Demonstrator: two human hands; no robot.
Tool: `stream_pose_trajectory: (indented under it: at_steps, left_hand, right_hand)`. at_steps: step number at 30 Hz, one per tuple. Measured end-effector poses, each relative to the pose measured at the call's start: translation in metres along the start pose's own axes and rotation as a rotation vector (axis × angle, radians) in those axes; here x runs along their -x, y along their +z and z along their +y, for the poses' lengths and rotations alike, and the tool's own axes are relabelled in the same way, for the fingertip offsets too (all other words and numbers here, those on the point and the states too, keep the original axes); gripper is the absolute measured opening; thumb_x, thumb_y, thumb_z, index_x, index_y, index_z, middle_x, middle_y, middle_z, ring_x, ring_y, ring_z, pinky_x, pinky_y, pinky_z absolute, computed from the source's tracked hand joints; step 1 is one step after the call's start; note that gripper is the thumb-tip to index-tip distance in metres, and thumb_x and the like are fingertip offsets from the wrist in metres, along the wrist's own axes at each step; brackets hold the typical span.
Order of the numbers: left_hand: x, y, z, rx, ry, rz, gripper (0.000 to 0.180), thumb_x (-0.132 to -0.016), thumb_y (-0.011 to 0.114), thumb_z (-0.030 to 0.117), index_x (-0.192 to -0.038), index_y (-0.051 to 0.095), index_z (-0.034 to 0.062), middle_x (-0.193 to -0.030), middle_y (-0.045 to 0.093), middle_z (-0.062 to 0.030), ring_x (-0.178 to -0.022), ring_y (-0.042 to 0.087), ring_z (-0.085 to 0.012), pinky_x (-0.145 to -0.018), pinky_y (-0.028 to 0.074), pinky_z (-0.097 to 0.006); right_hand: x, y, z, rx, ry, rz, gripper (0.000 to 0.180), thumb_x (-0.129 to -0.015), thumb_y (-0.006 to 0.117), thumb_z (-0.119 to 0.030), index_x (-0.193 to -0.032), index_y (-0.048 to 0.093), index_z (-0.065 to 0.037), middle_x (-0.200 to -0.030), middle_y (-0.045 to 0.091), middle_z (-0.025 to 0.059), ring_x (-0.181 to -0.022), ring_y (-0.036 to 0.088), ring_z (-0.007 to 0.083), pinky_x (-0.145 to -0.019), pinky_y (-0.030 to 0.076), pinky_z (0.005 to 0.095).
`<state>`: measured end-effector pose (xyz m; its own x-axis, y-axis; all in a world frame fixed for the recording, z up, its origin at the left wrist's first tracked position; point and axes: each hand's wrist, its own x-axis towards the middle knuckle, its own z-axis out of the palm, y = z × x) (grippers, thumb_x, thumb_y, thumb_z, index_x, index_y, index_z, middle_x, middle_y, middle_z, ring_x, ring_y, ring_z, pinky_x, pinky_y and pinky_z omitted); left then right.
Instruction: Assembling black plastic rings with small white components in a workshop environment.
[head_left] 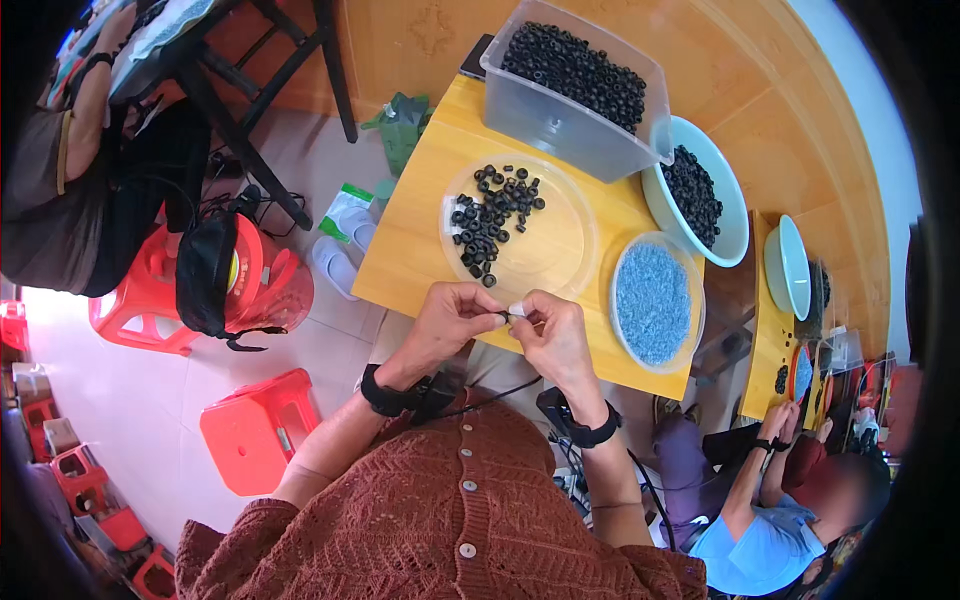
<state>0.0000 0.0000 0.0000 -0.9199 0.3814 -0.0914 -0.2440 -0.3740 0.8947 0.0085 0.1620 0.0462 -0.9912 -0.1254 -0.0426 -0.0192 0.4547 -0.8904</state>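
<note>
My left hand (452, 322) and my right hand (553, 332) meet just off the table's near edge, thumbs and fingertips pinched together. Between them is a small black ring-shaped part (505, 316), mostly covered by my fingers. A white wrap sits on one of my right fingertips. Right beyond my hands lies a round clear tray (562, 225), with loose black ring-shaped parts (482, 222) scattered over its left half. To the right stands a round tub (701, 322) filled with small light-blue pieces (652, 300).
A clear bin (570, 140) of black parts stands at the yellow table's (400, 262) far side, beside a pale green basin (735, 205). Left on the floor are a red stool (255, 430) and white slippers (333, 266). Other people sit left and right.
</note>
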Motion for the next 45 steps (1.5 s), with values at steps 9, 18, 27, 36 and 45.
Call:
stream_pose_trajectory:
  at_steps: [9, 18, 27, 36, 45]
  left_hand:
    - [-0.002, 0.021, -0.012, -0.225, 0.102, 0.179, 0.005, -0.074, 0.061, -0.006, -0.078, 0.061, -0.0026, -0.071, 0.061, -0.0033, -0.066, 0.056, -0.0056, -0.058, 0.045, -0.019]
    - [-0.006, 0.021, -0.018, -0.211, 0.089, 0.253, 0.004, -0.074, 0.059, -0.006, -0.077, 0.060, -0.0029, -0.069, 0.061, -0.0032, -0.063, 0.056, -0.0054, -0.056, 0.045, -0.018]
    - [-0.003, 0.019, -0.012, -0.237, 0.020, 0.285, 0.002, -0.073, 0.062, -0.004, -0.074, 0.060, -0.0035, -0.071, 0.062, -0.0039, -0.064, 0.056, -0.0064, -0.057, 0.046, -0.019]
    - [-0.005, 0.019, -0.015, -0.207, -0.007, 0.329, 0.003, -0.073, 0.064, -0.002, -0.073, 0.062, -0.0037, -0.070, 0.063, -0.0049, -0.063, 0.056, -0.0071, -0.057, 0.046, -0.019]
    - [-0.009, 0.021, -0.016, -0.101, 0.005, 0.269, 0.007, -0.074, 0.063, -0.003, -0.081, 0.062, -0.0039, -0.076, 0.063, -0.0047, -0.070, 0.057, -0.0076, -0.064, 0.047, -0.021]
  right_hand:
    - [-0.004, 0.002, 0.001, 0.141, -0.036, 0.037, 0.003, -0.067, 0.055, 0.004, -0.070, 0.056, 0.003, -0.056, 0.054, 0.0180, -0.052, 0.056, 0.0319, -0.050, 0.043, 0.0352]
    - [-0.002, 0.005, 0.001, 0.257, -0.116, 0.085, 0.022, -0.068, 0.053, 0.007, -0.089, 0.052, 0.000, -0.068, 0.056, 0.0202, -0.065, 0.057, 0.0383, -0.057, 0.045, 0.0421]
    - [0.003, 0.015, 0.000, 0.406, -0.251, 0.087, 0.038, -0.064, 0.065, 0.003, -0.097, 0.047, -0.002, -0.076, 0.058, 0.0176, -0.071, 0.060, 0.0342, -0.059, 0.048, 0.0383]
    - [0.002, 0.018, -0.002, 0.473, -0.351, 0.117, 0.038, -0.062, 0.066, 0.003, -0.095, 0.048, -0.003, -0.073, 0.057, 0.0177, -0.067, 0.057, 0.0358, -0.057, 0.046, 0.0404]
    - [0.000, 0.012, -0.003, 0.514, -0.380, 0.106, 0.036, -0.064, 0.064, 0.003, -0.095, 0.048, -0.003, -0.070, 0.056, 0.0166, -0.064, 0.057, 0.0354, -0.054, 0.045, 0.0406]
